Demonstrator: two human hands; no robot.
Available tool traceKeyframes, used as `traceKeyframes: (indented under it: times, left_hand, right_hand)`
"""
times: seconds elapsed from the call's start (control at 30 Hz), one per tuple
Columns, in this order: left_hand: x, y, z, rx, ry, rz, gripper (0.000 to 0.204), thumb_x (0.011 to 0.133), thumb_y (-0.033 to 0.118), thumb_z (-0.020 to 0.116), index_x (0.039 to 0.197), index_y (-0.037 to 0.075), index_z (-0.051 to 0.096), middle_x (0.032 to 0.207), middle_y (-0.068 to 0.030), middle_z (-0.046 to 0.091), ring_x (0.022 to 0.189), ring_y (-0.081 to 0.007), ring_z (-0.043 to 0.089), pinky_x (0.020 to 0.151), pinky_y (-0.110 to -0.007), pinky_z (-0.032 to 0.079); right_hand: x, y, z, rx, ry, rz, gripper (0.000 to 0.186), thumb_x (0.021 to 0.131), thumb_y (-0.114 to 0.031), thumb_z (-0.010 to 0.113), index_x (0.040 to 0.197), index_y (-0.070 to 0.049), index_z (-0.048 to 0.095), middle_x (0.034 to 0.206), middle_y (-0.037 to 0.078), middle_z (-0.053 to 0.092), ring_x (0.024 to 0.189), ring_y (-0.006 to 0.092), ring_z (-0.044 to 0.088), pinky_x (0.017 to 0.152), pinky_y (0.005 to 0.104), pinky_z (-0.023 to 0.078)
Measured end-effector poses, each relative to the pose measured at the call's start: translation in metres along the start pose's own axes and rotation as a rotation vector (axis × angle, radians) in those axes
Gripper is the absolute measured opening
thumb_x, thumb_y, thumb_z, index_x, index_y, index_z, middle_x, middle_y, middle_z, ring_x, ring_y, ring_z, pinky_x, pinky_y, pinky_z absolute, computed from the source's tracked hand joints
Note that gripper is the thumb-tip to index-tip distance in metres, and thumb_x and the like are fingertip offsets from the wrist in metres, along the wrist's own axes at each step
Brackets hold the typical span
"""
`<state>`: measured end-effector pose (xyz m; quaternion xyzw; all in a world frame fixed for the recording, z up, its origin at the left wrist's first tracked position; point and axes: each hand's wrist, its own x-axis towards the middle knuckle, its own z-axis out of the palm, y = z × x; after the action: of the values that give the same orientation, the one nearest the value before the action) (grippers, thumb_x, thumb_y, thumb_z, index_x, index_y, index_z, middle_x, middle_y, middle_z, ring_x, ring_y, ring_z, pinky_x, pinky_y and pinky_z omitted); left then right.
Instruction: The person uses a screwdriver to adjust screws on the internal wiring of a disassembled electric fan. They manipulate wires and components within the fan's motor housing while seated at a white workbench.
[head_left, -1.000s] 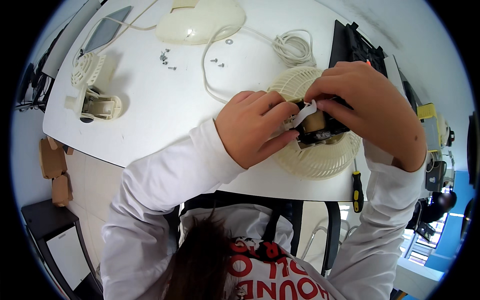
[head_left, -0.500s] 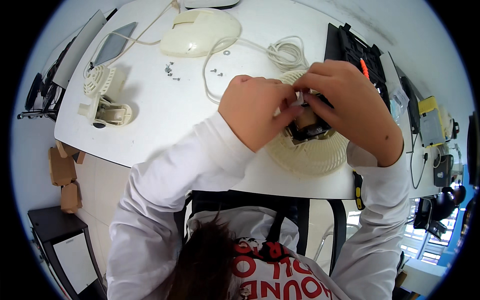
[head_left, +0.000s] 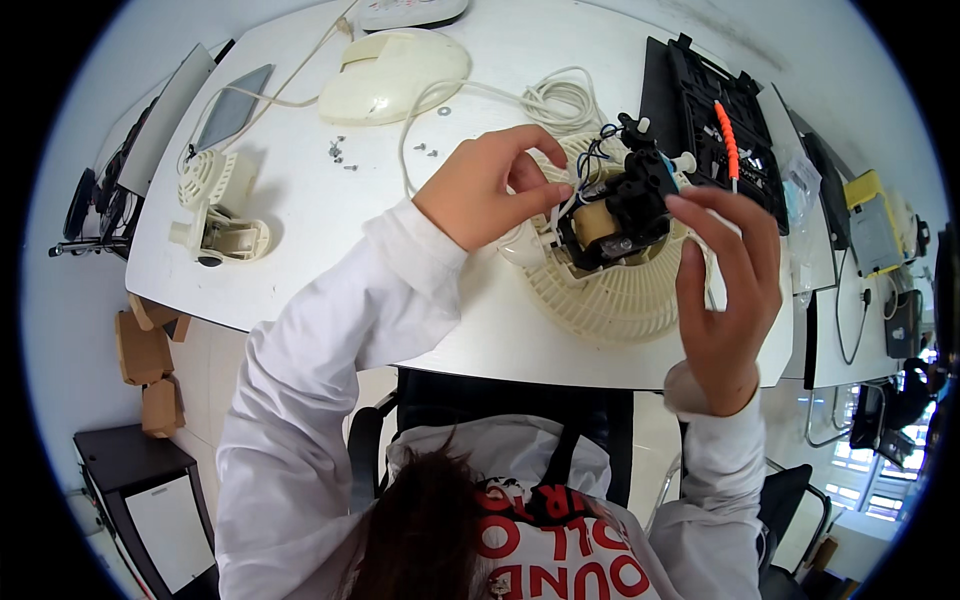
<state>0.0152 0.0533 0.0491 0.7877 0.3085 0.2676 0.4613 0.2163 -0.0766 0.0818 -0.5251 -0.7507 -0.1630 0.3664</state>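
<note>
My left hand has bent fingers closed by the white cord and strip at the left of the fan motor; what they grip is unclear. The open fan assembly has a cream slatted grille, a black motor housing, a tan block and blue and white wires. My right hand is spread open right of the motor, a fingertip at the housing's edge.
A cream base cover, small screws, coiled cable, another cream housing and grey panel lie on the white table. At right are a black toolbox, orange-handled tool and black chair.
My hands have moved apart: the left up and leftward, the right down, fingers spreading away from the white strip. More black motor housing and blue wires now show.
</note>
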Motion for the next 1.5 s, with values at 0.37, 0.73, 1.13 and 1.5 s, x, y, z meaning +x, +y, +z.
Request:
traceKeyframes:
  times: [0.37,0.73,1.13,1.5]
  left_hand:
    - [0.000,-0.005,0.003,-0.159,-0.086,-0.044,0.030,0.088,0.011,0.065,0.114,-0.004,0.058,0.072,-0.0042,0.065,0.069,-0.0102,0.060,0.068,-0.025,0.047]
    - [-0.013,0.006,0.016,-0.257,0.066,-0.017,0.025,0.087,0.007,0.065,0.109,-0.004,0.059,0.068,-0.0035,0.062,0.066,-0.0094,0.059,0.065,-0.023,0.048]
    - [-0.044,0.017,0.051,-0.349,0.245,-0.107,0.026,0.084,0.006,0.068,0.104,0.000,0.052,0.073,-0.0050,0.065,0.070,-0.0103,0.061,0.063,-0.024,0.049]
    - [-0.043,0.019,0.051,-0.350,0.183,-0.128,0.025,0.084,0.005,0.068,0.102,0.001,0.051,0.077,-0.0062,0.065,0.074,-0.0132,0.064,0.063,-0.025,0.052]
  right_hand:
    - [-0.069,-0.017,0.038,-0.030,-0.177,0.308,0.074,0.087,-0.033,0.059,0.146,-0.002,0.026,0.147,0.022,0.030,0.137,0.0413,0.026,0.110,0.0554,0.017]
    - [-0.069,0.000,0.041,-0.019,-0.216,0.322,0.084,0.085,-0.045,0.061,0.149,-0.006,0.022,0.150,0.017,0.027,0.140,0.0390,0.021,0.111,0.0566,0.013]
    - [-0.104,-0.062,-0.003,0.693,-0.539,0.870,0.035,0.094,-0.013,0.054,0.127,-0.003,0.049,0.092,0.013,0.067,0.083,0.0207,0.066,0.070,0.0293,0.050]
    - [-0.104,-0.089,0.050,2.081,-0.329,1.219,0.057,0.101,-0.044,0.035,0.141,-0.002,0.032,0.122,0.013,0.054,0.103,0.0205,0.056,0.087,0.0335,0.047]
